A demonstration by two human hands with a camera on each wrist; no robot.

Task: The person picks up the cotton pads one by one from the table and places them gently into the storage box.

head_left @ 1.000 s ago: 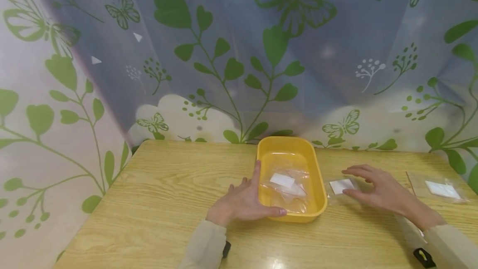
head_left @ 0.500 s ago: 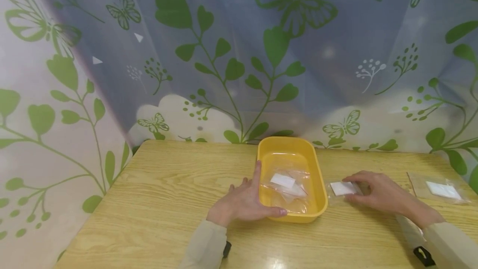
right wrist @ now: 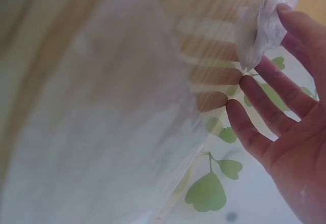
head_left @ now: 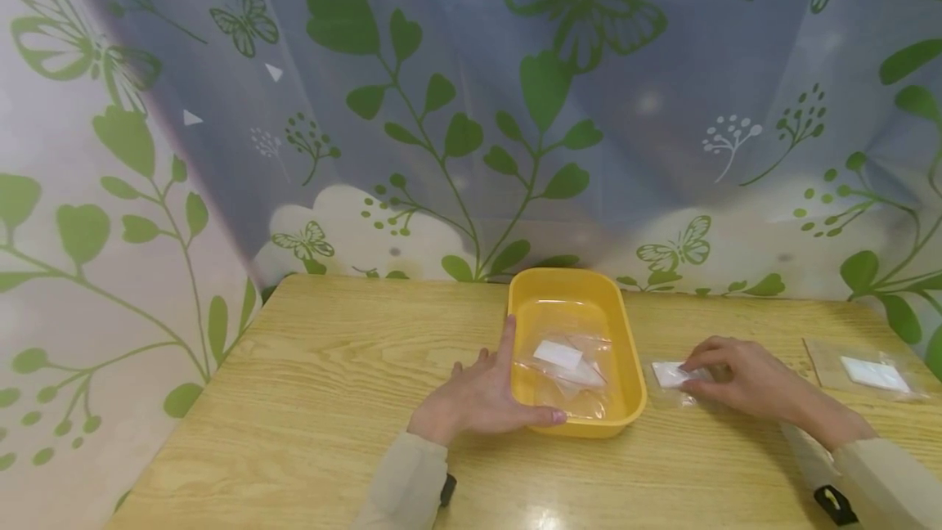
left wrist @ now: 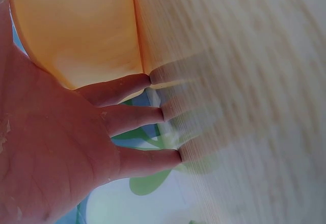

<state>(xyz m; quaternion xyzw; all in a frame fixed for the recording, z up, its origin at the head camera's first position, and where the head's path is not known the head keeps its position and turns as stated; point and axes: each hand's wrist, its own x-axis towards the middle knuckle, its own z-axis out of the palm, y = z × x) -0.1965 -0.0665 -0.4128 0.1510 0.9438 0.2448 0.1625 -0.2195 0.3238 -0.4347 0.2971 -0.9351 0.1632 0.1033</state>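
Note:
A yellow plastic tray stands on the wooden table. My left hand lies spread against its left side and near corner, thumb on the near rim. In the left wrist view, the straight fingers touch the tabletop beside the tray wall. Right of the tray, my right hand pinches a small clear plastic bag with a white piece inside, between thumb and fingers. The right wrist view shows the crumpled bag at the thumb, the other fingertips reaching the table. Inside the tray lie clear bags with white pieces.
Farther right lies another clear bag with a white piece. Something clear lies partly under the right forearm. A patterned curtain with leaves and butterflies hangs behind the table.
My right hand has come down onto the small bag beside the tray, and its thumb and fingers have closed on it. The left hand and tray have not moved.

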